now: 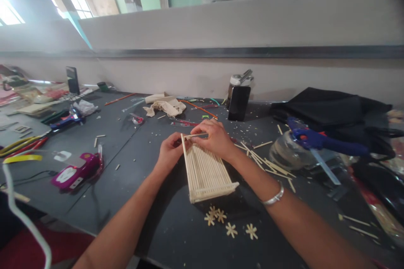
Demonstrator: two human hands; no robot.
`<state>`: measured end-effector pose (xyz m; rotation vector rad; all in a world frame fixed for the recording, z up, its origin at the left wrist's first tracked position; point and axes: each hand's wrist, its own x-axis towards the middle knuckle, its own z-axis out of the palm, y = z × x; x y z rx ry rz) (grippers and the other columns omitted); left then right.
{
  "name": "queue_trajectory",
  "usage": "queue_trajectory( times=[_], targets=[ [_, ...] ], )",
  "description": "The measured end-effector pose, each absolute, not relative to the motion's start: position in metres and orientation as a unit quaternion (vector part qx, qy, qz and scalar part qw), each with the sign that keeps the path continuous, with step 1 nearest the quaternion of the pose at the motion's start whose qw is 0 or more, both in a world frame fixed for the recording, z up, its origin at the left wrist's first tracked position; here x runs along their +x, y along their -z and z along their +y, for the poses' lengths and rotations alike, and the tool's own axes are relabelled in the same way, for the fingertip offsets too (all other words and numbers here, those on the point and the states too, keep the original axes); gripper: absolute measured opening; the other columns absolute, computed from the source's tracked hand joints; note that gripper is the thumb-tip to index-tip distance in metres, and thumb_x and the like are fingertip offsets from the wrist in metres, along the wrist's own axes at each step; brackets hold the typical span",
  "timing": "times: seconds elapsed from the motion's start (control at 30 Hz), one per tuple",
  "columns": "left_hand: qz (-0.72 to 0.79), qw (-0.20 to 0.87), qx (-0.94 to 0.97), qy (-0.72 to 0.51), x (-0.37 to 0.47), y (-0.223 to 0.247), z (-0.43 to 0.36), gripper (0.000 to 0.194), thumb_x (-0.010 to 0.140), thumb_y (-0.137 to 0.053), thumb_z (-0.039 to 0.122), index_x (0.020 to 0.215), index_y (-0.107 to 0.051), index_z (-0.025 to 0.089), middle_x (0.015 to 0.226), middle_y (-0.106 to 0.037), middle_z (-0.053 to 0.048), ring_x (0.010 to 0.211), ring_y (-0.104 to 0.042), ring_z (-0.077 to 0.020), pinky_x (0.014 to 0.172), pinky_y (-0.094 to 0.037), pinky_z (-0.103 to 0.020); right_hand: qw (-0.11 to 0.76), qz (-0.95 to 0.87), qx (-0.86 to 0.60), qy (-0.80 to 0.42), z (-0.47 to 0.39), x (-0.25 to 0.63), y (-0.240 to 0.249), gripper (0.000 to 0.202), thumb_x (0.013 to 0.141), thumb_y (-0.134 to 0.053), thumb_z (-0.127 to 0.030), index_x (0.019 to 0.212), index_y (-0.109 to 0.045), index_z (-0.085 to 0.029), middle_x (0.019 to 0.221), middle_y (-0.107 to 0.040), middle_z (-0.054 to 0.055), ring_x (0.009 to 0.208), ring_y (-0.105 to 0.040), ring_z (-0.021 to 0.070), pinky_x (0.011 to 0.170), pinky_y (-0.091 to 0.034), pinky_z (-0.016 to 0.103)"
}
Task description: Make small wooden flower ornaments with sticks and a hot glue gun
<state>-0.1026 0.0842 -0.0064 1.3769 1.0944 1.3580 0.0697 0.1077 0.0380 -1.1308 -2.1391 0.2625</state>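
A small panel of pale wooden sticks point(210, 170), laid side by side with raised edge strips, rests on the dark table in front of me. My left hand point(172, 151) grips its far left corner, fingers closed at the edge. My right hand point(213, 136) is closed around a short wooden stick point(198, 135) at the panel's far edge; its fingertips are partly hidden. Near the panel's close end lie several small star-shaped stick pieces point(231, 230).
To the right, a blue glue gun point(328, 141) rests on a clear jar point(285, 151), beside loose sticks point(257, 157). A phone point(239, 103) leans on a bottle at the back. A purple power strip point(75, 172) lies left; crumpled cloth point(167, 105) sits behind my hands.
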Motion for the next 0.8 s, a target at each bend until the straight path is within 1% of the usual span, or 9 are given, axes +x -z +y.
queue_trajectory(
  times=[0.2, 0.37, 0.53, 0.8],
  targets=[
    [0.443, 0.442, 0.559, -0.544, -0.1028, 0.0056, 0.0829, 0.022, 0.071, -0.076, 0.037, 0.078, -0.070, 0.018, 0.068, -0.063, 0.001, 0.064, -0.054, -0.0134, 0.060, -0.042, -0.025, 0.336, -0.826, -0.434, -0.129, 0.1117, 0.0736, -0.0407, 0.015, 0.075, -0.076, -0.021, 0.090, -0.073, -0.022, 0.089, -0.072, 0.002, 0.088, -0.061, 0.0207, 0.083, -0.040, 0.035],
    [0.447, 0.446, 0.558, -0.538, -0.1026, 0.0036, 0.0821, 0.021, 0.072, -0.075, 0.037, 0.078, -0.071, 0.018, 0.068, -0.062, 0.001, 0.063, -0.053, -0.0131, 0.059, -0.042, -0.025, 0.332, -0.828, -0.426, -0.151, 0.1125, 0.0739, -0.0395, 0.009, 0.077, -0.073, -0.018, 0.085, -0.074, -0.022, 0.090, -0.074, 0.002, 0.088, -0.064, 0.0193, 0.085, -0.041, 0.033],
    [0.450, 0.445, 0.554, -0.542, -0.1016, 0.0031, 0.0814, 0.022, 0.070, -0.076, 0.037, 0.080, -0.072, 0.018, 0.068, -0.063, 0.000, 0.064, -0.054, -0.0141, 0.059, -0.042, -0.025, 0.335, -0.826, -0.428, -0.152, 0.1121, 0.0712, -0.0378, 0.008, 0.079, -0.070, -0.015, 0.081, -0.074, -0.022, 0.087, -0.075, 0.001, 0.086, -0.064, 0.0180, 0.084, -0.041, 0.032],
    [0.449, 0.450, 0.548, -0.544, -0.1003, 0.0005, 0.0794, 0.020, 0.070, -0.076, 0.035, 0.077, -0.070, 0.018, 0.067, -0.062, 0.000, 0.063, -0.053, -0.0137, 0.059, -0.042, -0.025, 0.325, -0.821, -0.451, -0.128, 0.1120, 0.0697, -0.0353, 0.006, 0.080, -0.070, -0.021, 0.081, -0.075, -0.025, 0.088, -0.075, 0.001, 0.088, -0.064, 0.0202, 0.083, -0.038, 0.035]
  ],
)
